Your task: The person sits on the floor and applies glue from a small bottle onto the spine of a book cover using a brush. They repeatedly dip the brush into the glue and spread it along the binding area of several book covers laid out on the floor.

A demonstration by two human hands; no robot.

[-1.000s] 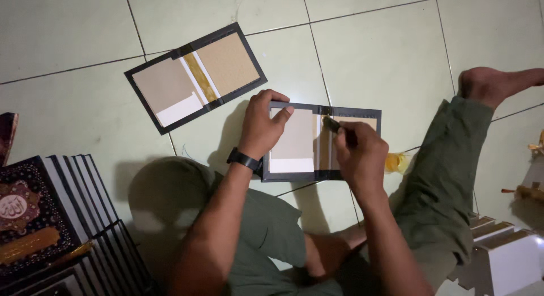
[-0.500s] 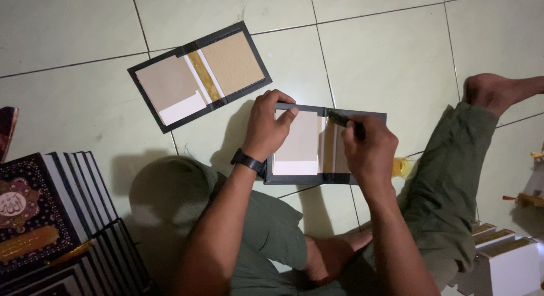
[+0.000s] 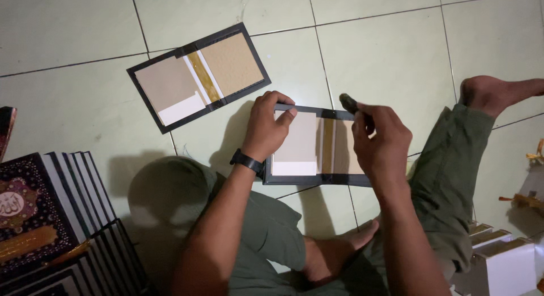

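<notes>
Black opened book cover (image 3: 317, 151) on floor tiles (image 3: 385, 52): left hand (image 3: 266, 129) presses its 9 o'clock half; right hand (image 3: 382, 143) pinches a dark tool (image 3: 348, 103); second cover (image 3: 198, 75) at 10 o'clock

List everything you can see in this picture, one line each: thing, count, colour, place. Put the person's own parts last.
Open book cover: one, black-edged with tan boards, flat on the tiles, upper left.
Second open cover: one, same colours, under both hands.
Finished books: a stack, dark with gold ornament, lower left.
White book blocks: several, lower right.
Floor tiles: pale green.
Wristwatch: one, black, left wrist.
Left hand: pressing the cover's top edge.
Right hand: grip on a small dark tool.
Bare feet: two.
</notes>
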